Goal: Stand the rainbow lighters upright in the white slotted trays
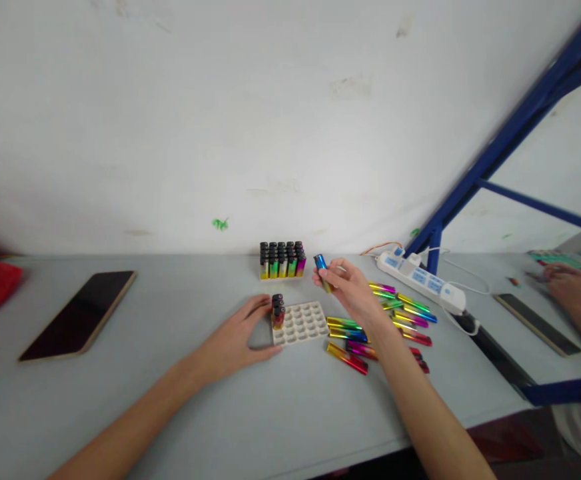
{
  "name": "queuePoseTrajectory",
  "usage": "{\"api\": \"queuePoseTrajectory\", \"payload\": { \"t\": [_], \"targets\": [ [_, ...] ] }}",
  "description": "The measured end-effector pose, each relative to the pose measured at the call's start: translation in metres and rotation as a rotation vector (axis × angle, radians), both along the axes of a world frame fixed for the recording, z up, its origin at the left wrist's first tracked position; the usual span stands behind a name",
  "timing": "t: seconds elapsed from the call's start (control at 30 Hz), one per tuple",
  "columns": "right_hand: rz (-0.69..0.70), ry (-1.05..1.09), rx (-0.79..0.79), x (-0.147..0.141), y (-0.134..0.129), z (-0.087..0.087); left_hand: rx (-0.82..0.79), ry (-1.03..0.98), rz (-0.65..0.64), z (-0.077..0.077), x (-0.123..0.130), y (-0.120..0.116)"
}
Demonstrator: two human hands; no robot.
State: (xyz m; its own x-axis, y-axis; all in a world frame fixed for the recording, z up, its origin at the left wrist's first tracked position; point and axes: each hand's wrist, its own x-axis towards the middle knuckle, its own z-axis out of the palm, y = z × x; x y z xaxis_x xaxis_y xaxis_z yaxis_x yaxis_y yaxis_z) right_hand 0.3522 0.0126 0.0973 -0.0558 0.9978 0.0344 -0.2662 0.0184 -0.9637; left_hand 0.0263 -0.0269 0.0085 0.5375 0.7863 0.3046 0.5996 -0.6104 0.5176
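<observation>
Head view: your right hand (349, 288) pinches a lighter (320, 263); your left hand (230, 343), spread wide and empty at the tray (302, 324), could shift and topple standing lighters (278, 312).

Bare left hand (235, 341), bare right hand (354, 288), long slim fingers (265, 353), bare slender forearms (170, 392)

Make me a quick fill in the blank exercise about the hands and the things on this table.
1. The right hand holds a shiny piece coloured gold and ____.
2. In the picture, the left hand is at the ____ side of the partly filled tray.
3. The upright pieces by the wall have ____ tops.
4. The power strip is ____.

Missing words: blue; left; black; white.
</observation>
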Motion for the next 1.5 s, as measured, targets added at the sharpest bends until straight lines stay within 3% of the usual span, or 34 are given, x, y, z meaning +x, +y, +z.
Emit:
{"api": "queuePoseTrajectory", "payload": {
  "t": [0.43,0.63,0.8,1.5],
  "targets": [
    [0.209,-0.273,-0.087,-0.032,-0.029,-0.028,-0.053,-0.037,-0.019,0.003,0.001,0.001],
    [-0.007,-0.526,0.151,-0.046,-0.036,-0.03,-0.031,-0.028,-0.008,0.003,0.001,0.002],
    [-0.083,-0.624,0.185,-0.053,-0.038,-0.03,-0.015,-0.02,0.001,0.004,0.0,0.002],
    [-0.11,-0.684,0.223,-0.051,-0.041,-0.029,-0.006,-0.037,0.004,-0.001,-0.001,0.004]
  ]
}}
